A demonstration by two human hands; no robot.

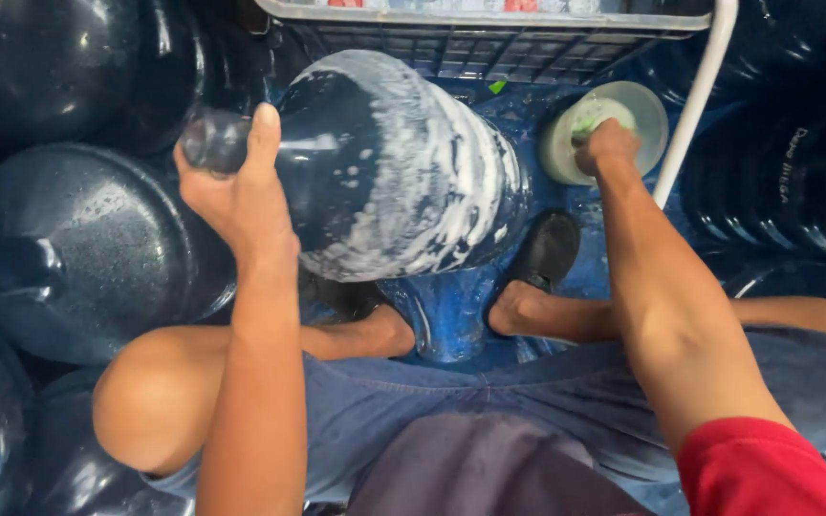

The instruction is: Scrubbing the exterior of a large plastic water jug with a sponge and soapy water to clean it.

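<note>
Left hand [231,191] grips the neck of a big dark-blue water jug [394,167], fingers wrapped round the neck w/ thumb up along it; jug lies on its side, tilted, base end pointing away from the person, its ribbed body streaked w/ white soap foam. It sits mid-frame, above the person's feet, over a wet blue floor [451,306]. Right hand [607,145] is closed, fingers curled down onto a green sponge [590,119] inside a small pale round bowl [623,119], just right of the jug's base; can't tell how much of the sponge is gripped, hand covers most of it. Bowl sits on the blue floor beside a white pipe [695,100] that runs diagonally up to a grey plastic crate [489,38] at top of frame. Person is squatting: bare knees, blue denim shorts [489,401], red sleeve [767,473] on right arm, dark sandals [547,248] on the feet. More dark-blue jugs crowd round: one big wet jug [117,248] lying at left, touching or nearly touching the held one, others stacked top left and along the right edge [795,162].
</note>
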